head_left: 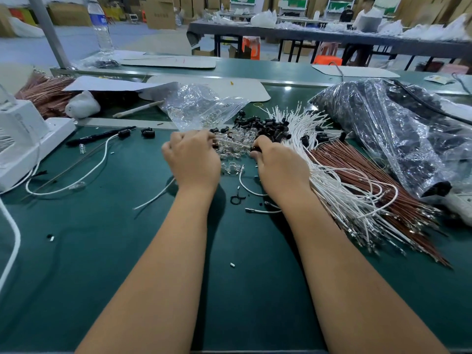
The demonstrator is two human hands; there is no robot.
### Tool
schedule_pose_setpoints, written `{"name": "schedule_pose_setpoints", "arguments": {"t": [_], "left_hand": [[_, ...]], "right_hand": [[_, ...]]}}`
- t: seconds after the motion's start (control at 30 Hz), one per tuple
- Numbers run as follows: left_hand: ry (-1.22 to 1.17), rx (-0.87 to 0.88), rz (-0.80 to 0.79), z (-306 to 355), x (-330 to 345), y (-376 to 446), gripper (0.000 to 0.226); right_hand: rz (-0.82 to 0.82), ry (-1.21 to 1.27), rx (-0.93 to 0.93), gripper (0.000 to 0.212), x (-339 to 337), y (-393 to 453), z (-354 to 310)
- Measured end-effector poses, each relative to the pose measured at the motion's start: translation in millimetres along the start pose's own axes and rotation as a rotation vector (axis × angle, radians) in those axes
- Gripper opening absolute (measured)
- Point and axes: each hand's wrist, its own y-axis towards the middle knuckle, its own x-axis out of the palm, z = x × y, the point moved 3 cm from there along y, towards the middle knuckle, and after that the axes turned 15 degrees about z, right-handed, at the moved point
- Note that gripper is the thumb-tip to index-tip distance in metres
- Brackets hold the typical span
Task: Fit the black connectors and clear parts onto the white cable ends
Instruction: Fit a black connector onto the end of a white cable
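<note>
I see both forearms reaching fwd over the green worktop (107,264), w/ small white bits scattered on it near me. Left hand (194,159) sits knuckles-up at the near edge of the clear parts pile (233,144); its fingers are curled under and seem to pinch one end of a thin white cable (235,143) that runs across to the other hand. Right hand (279,164) is just beside it, fingers curled round a small black connector (255,148) at the cable's other end; exact grip is hidden by the knuckles.

Btwn the wrists: a loose white wire loop (246,187) and a small black ring (236,199). Right of the right arm, a big fan of white cables (339,198) lies over a bundle of brown wires (357,162), metal terminals pointing toward me.

Left side: one finished-looking white lead (84,175) w/ a black end curves across the worktop, near a black pen (99,136) and a white power strip (33,146).

Just beyond the hands, a heap of black connectors (265,127) touches the clear pile. Behind that, an open clear bag (201,106) w/ more clear pieces, and to the right a large plastic bag of black parts (398,129). Far left: copper-coloured wire bundle (48,94). Further back, a water bottle (101,24) stands by a grey post, then another long table (319,38) w/ white bags, and cardboard boxes behind.
</note>
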Motion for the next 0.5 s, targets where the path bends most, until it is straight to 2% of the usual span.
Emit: {"name": "schedule_pose_setpoints", "arguments": {"t": [0.07, 0.13, 0.2, 0.33, 0.5], "left_hand": [[0.013, 0.014, 0.003, 1.0, -1.1, -2.7, 0.038], [-0.09, 0.158, -0.012, 16.7, -1.7, -8.9, 0.046], [-0.233, 0.265, -0.06, 33.0, -1.1, -15.0, 0.047], [-0.394, 0.175, -0.161, 34.9, 5.1, -14.0, 0.045], [-0.432, 0.067, -0.171, 31.9, 3.0, -12.3, 0.046]], "right_hand": [[-0.029, -0.023, -0.012, 0.014, 3.7, -2.4, -5.6], [-0.014, -0.008, 0.0, 0.013, 5.4, 0.4, -14.0], [0.025, 0.031, 0.031, 0.022, 5.8, 6.7, -20.9], [0.007, 0.066, 0.081, 0.034, 9.6, 7.4, -25.5], [0.078, 0.106, 0.008, 0.027, 5.2, 2.4, -23.9]]}}
